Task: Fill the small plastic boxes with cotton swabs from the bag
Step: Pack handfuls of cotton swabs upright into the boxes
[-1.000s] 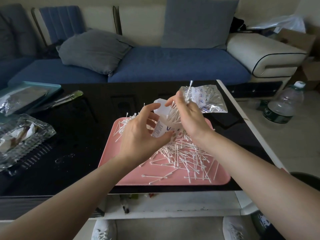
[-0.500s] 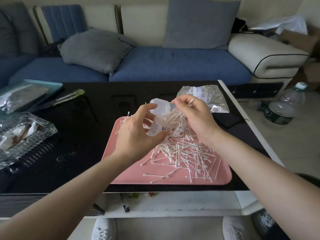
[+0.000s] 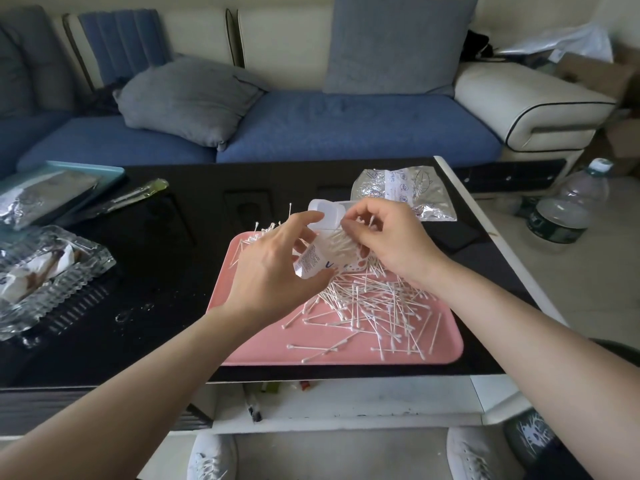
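Head view: a glossy black surface (image 3: 156,271) stands before a blue sofa (image 3: 346,126), with a water bottle (image 3: 564,206) on the floor to the right. A pink tray (image 3: 263,344) holds loose cotton swabs (image 3: 374,306). Above it, the left hand (image 3: 273,271) fingers grip the small plastic box (image 3: 318,261), lid open and swabs inside. The right hand (image 3: 391,244) fingers pinch swabs at its mouth. The bag (image 3: 405,188) lies just beyond the tray.

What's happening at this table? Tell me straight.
A person is filling a small plastic box with cotton swabs. The left hand holds the box, lid open, above the pink tray, while the right hand pinches swabs at its opening. Many loose swabs lie on the tray; the bag sits behind on the black table.
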